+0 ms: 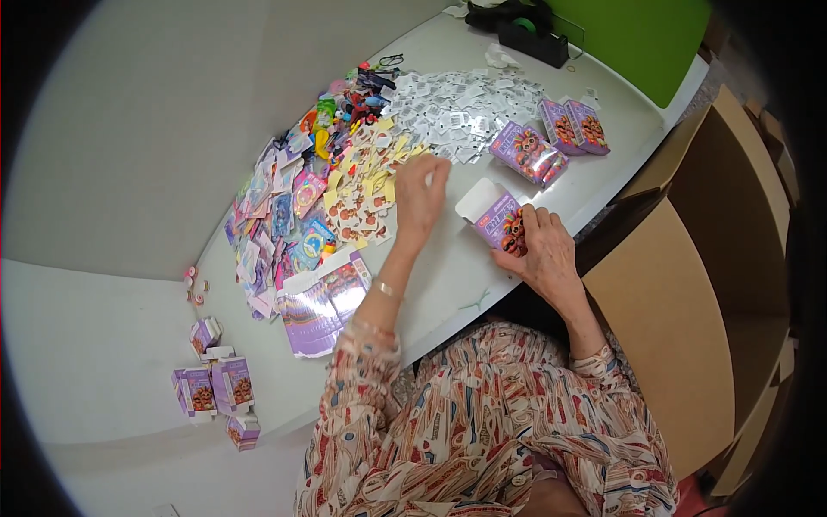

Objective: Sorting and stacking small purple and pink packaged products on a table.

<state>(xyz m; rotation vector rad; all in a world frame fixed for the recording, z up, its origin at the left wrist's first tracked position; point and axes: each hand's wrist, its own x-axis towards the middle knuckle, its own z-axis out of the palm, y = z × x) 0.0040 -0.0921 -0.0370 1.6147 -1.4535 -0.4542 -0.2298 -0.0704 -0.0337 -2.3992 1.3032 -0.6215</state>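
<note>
My right hand [549, 252] grips a small purple carton [502, 226] on the white table, its white end flap standing open toward the upper left. My left hand [419, 198] is raised beside the carton with its fingers curled together. Whatever it may hold is too small or hidden to make out. Under and beyond the left hand lie a heap of yellow-backed picture stickers [355, 207] and a broad heap of small white printed packets [465, 103]. Next to my left forearm rests a fanned stack of flat purple cartons [310, 323].
Filled-out purple cartons [527, 155] stand past my right hand, with two more [575, 127] behind. Colourful small toys [323, 129] and glossy cards [267, 215] lie at left. Several cartons [215, 383] sit far left. A black tape dispenser [534, 43] stands behind; a large cardboard box [672, 319] is at right.
</note>
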